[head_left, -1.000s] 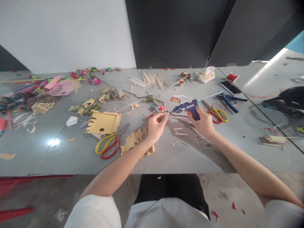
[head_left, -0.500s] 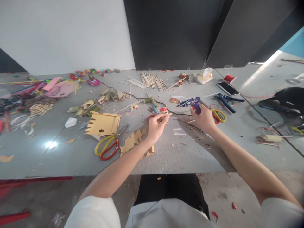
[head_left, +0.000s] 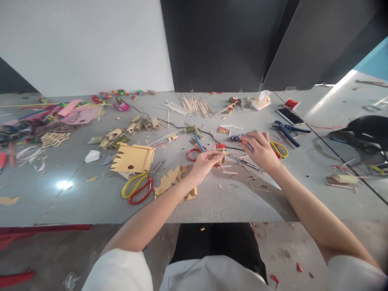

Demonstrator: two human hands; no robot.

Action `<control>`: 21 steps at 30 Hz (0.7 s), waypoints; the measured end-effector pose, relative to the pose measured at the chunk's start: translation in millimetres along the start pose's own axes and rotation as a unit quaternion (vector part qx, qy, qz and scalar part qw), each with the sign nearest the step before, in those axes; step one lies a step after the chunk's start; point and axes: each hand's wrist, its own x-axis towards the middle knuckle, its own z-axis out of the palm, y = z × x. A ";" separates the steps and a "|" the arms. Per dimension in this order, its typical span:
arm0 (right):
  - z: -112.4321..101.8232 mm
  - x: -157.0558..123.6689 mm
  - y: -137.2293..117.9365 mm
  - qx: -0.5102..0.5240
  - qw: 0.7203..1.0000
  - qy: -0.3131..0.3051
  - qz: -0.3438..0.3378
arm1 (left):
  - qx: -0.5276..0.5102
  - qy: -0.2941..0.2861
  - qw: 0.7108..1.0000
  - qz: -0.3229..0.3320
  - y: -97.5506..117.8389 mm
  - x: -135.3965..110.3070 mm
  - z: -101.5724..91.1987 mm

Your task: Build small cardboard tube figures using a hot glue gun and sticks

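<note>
Near the middle of the table, my left hand (head_left: 207, 162) is closed, its fingertips pinching a small tan bamboo piece (head_left: 223, 159) with a red part (head_left: 220, 146) at its top. The fingers hide some of it. To its right, my right hand (head_left: 261, 151) is wrapped round a blue glue gun (head_left: 236, 138) with an orange trigger. The gun's nozzle end points left, and the hand covers most of its body. Just behind my left hand lie red-handled scissors (head_left: 194, 154) and a blue pen-like stick (head_left: 200, 143).
Yellow-and-red scissors (head_left: 141, 188), cut tan board (head_left: 133, 157) and bamboo pieces (head_left: 113, 135) lie on the left. Thin sticks (head_left: 197, 106) are heaped at the back. Blue pliers (head_left: 287, 132), a phone (head_left: 290, 116) and a red thread spool (head_left: 292, 103) lie on the right.
My left hand has moved a little right and nearer with the bamboo piece. My right hand has turned over the glue gun, now covering more of its body.
</note>
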 end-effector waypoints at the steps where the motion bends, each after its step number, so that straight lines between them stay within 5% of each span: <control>1: -3.7 -0.7 -6.7 0.019 0.999 -0.002 -0.036 | -0.007 -0.006 1.000 -0.004 -1.8 0.8 -0.9; 6: -4.8 -9.7 -26.5 0.038 0.990 -0.018 -0.136 | -0.024 -0.020 0.999 -0.013 -4.3 1.2 -3.3; 21: -1.4 -9.4 -33.8 0.027 0.982 0.016 -0.187 | -0.019 -0.042 0.999 -0.025 -2.1 -0.1 0.6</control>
